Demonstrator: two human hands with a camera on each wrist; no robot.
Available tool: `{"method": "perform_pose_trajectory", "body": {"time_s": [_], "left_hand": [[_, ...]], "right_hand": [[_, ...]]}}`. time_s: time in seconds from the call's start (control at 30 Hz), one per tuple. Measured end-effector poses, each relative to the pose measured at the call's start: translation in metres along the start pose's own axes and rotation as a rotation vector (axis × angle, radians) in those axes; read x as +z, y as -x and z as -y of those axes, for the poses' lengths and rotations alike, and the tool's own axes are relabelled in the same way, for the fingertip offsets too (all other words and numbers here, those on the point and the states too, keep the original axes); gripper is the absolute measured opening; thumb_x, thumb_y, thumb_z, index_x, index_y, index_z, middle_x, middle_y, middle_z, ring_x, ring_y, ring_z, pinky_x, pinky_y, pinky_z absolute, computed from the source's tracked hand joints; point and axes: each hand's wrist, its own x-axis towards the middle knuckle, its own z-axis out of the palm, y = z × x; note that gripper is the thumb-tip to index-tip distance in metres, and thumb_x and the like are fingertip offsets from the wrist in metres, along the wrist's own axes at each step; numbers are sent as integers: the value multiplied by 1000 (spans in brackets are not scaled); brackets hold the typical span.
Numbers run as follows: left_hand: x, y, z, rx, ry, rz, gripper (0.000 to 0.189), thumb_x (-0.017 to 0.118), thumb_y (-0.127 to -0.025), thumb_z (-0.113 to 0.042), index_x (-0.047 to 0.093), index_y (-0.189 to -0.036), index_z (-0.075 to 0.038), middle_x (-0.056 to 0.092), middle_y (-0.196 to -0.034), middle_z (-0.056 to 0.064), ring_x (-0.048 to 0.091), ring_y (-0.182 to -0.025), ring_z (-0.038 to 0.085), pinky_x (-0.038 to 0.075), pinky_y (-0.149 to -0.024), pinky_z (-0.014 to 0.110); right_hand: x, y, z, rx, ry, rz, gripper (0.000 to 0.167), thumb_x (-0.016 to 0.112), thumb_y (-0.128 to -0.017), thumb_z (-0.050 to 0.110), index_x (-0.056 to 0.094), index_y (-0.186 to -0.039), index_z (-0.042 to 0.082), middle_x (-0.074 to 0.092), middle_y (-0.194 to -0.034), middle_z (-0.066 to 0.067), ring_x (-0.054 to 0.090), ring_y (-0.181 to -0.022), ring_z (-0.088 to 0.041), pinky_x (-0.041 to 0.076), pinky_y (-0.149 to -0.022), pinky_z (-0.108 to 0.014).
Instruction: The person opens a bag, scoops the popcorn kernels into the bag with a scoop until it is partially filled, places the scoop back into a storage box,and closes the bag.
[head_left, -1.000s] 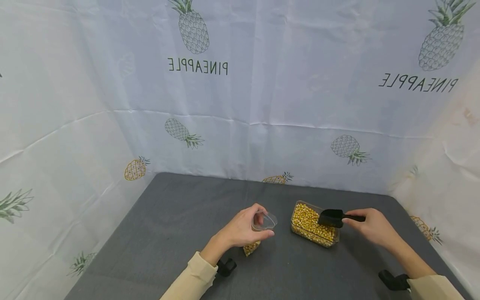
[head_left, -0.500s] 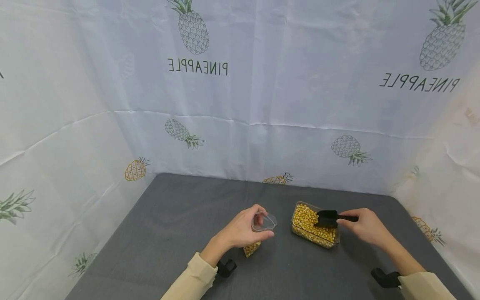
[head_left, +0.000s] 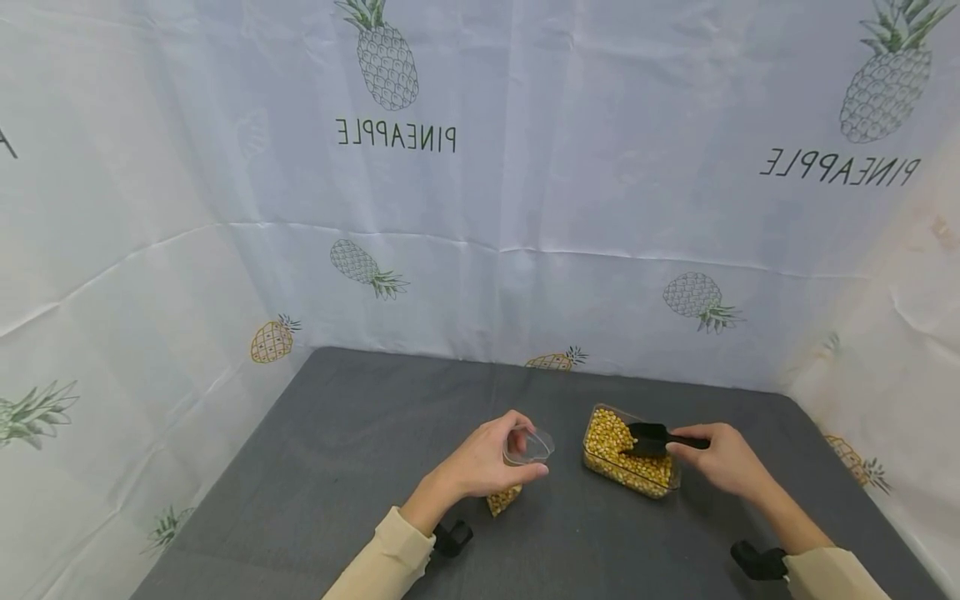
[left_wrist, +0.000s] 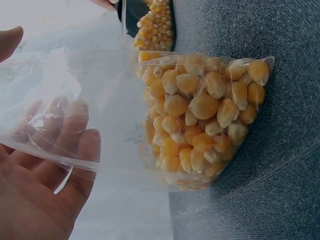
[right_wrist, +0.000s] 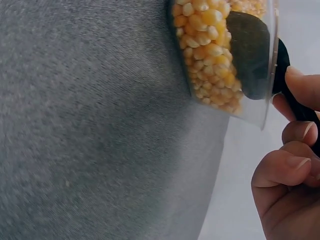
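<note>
My left hand holds a clear plastic bag by its mouth, thumb and fingers spread wide around the rim. In the left wrist view, corn kernels fill the bag's lower part, which reaches down to the tabletop. With my right hand I grip the handle of a black scoop. Its blade lies in the corn inside a clear rectangular container; the tip is partly sunk among the kernels. The right wrist view shows thumb and fingers pinching the handle just outside the container's wall.
The dark grey tabletop carries the container to the right of the bag. White curtains with pineapple prints stand behind and at both sides. A black wrist mount sits below each forearm.
My right hand has moved left and pushed the scoop further left into the corn, its blade now lower among the kernels. The left hand and the bag have stayed in place.
</note>
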Motion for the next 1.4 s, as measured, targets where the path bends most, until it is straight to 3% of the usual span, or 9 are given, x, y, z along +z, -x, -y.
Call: {"method": "perform_pose_trajectory", "body": {"time_s": [0.2, 0.43, 0.77, 1.07, 1.4], "left_hand": [[0, 0, 1, -3, 1, 3, 48, 72, -94, -41, 57, -127, -10, 60, -99, 4, 53, -80, 2, 48, -71, 23], [0, 1, 0, -17, -3, 6, 47, 71, -94, -44, 57, -127, -14, 59, -98, -1, 53, -80, 2, 48, -71, 23], [0, -1, -1, -17, 0, 13, 47, 70, -95, -44, 57, -127, -13, 61, -101, 7, 53, -80, 2, 49, -72, 23], [0, 0, -1, -25, 1, 10, 47, 71, -94, -44, 57, -127, -13, 60, -99, 5, 53, -80, 2, 49, -72, 24], [1, 0, -2, -28, -13, 5, 46, 71, -94, -44, 58, -126, -13, 60, -98, 1, 53, -80, 2, 48, -72, 24]], "right_hand": [[12, -3, -4, -2, -39, -14, 43, 69, -99, 30, 70, -122, -6, 66, -121, -29, 62, -110, -49, 53, -83, -58], [18, -5, -5, 5, -46, -15, 46, 68, -99, 33, 69, -123, -6, 65, -124, -30, 59, -114, -52, 52, -84, -59], [21, -2, -6, 35, -74, -32, 46, 66, -101, 32, 67, -127, -6, 63, -127, -31, 60, -114, -50, 53, -84, -58], [26, -3, -9, 41, -109, -58, 44, 65, -102, 28, 65, -129, -7, 63, -125, -31, 68, -99, -37, 56, -78, -52], [26, 2, -11, 45, -183, -79, 48, 63, -103, 31, 63, -132, -7, 61, -129, -33, 61, -114, -48, 54, -85, -56]]}}
